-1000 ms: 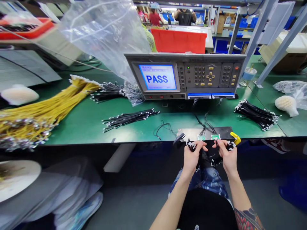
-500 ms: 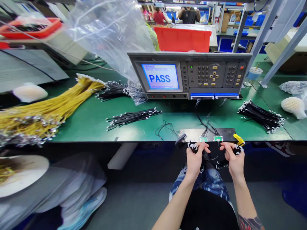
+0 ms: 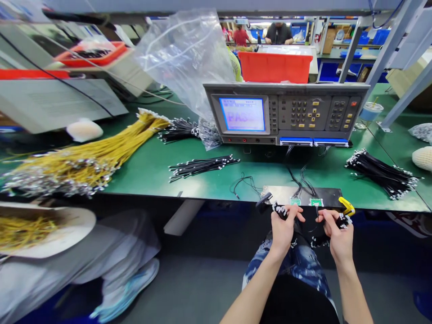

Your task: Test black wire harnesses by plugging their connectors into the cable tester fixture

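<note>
Black top [image 3: 290, 300], patchy blue-and-white jeans [image 3: 309, 272], bare forearms [image 3: 254, 285]

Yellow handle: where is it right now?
In the head view, the yellow handle is right of centre, at the right end of the flat plate, just above the right hand.

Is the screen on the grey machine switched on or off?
On: the screen glows pale blue, and large, faint letters show on it.
</note>
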Available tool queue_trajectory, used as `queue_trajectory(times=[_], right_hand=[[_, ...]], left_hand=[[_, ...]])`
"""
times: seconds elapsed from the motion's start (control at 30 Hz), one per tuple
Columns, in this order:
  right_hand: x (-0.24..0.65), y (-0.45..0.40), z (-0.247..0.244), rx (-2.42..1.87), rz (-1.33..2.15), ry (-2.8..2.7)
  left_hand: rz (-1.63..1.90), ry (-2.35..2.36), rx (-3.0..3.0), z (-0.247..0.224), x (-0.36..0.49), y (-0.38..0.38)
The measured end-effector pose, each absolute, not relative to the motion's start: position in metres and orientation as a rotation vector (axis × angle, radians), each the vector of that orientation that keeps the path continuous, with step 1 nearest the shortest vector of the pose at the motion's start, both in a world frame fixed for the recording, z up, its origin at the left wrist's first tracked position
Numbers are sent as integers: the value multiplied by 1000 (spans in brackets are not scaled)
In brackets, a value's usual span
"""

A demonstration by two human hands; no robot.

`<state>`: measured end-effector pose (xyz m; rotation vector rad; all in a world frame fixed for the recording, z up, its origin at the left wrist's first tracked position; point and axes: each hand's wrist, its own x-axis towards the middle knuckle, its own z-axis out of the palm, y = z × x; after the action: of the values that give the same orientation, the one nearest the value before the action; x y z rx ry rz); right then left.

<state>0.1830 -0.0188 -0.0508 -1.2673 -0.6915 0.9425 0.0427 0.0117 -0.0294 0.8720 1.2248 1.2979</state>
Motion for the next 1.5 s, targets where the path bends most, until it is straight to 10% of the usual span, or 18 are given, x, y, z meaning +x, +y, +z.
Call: queue_trajectory(times=[0.43, 1.5], right_hand=[[182, -24, -34, -1093, 1374, -918], [165, -27, -20, -1048, 923, -930]], left_hand=[[970, 985, 1104, -16, 3, -1], [571, 742, 1071, -23, 10, -19]])
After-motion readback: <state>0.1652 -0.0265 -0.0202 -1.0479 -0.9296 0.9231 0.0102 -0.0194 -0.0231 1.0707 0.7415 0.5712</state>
